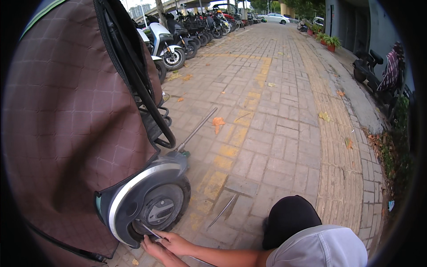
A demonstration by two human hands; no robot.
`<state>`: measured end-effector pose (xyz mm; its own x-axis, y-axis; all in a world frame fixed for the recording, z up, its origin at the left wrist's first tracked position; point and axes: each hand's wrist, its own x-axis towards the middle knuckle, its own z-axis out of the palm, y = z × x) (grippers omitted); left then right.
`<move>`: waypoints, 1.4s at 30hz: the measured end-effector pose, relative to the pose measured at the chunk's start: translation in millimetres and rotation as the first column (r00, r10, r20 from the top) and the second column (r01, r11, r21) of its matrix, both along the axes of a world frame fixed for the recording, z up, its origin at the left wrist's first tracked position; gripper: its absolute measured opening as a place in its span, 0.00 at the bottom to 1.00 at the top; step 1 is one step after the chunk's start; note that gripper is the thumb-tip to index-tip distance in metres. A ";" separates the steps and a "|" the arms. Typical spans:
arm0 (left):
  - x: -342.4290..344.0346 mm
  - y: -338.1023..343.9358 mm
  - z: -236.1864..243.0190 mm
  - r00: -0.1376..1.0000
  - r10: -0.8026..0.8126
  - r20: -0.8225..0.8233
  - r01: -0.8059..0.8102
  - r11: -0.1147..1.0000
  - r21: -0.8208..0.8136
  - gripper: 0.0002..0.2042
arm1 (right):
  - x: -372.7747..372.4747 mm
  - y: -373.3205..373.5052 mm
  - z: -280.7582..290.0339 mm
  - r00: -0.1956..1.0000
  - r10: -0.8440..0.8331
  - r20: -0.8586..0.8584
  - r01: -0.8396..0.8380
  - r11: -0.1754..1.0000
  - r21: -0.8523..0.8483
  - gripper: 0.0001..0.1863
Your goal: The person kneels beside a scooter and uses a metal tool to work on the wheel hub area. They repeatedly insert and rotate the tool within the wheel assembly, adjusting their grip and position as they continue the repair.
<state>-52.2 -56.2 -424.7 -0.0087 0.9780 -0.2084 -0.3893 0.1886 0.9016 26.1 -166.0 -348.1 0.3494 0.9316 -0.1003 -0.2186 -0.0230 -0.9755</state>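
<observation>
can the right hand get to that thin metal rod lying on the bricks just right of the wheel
Probably yes: nothing covers the thin metal rod on the bricks, and the right hand is close by, though it seems to hold another thin tool at the wheel.

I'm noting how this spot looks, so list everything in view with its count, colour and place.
Quilted cover: 1, brown, left
Wheel: 1, dark grey, lower left
Wheel guard: 1, dark with silver band, around wheel
Slanting rod: 1, grey, beyond wheel
Loose rod: 1, silver, on paving
Held rod: 1, silver, at wheel
Parked two-wheelers: many, mixed colours, upper left
Car: 1, white, far top
Potted plants: several, green, upper right
Leaves: several, orange and yellow, paving
Paving: grey-brown, yellow markings, centre
Knee: 1, black-clad, lower right
Sleeve: 1, grey, lower right
Left hand: 1, bare, by wheel
Right hand: 1, bare, on held rod
</observation>
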 end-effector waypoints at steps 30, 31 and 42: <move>10.0 -13.8 25.9 0.993 0.060 -0.105 -0.063 0.998 -0.019 0.10 | -7.0 8.4 -20.9 0.995 -0.104 0.000 0.103 0.992 0.068 0.20; 10.4 -14.3 26.6 0.992 0.057 -0.113 -0.059 0.998 -0.018 0.10 | -6.8 9.4 -20.5 0.992 -0.122 0.024 0.119 0.988 0.103 0.23; 2.8 -7.3 12.9 0.991 0.031 -0.130 -0.037 0.998 -0.043 0.15 | -7.2 8.8 -21.2 0.995 -0.095 -0.028 0.098 0.989 0.111 0.22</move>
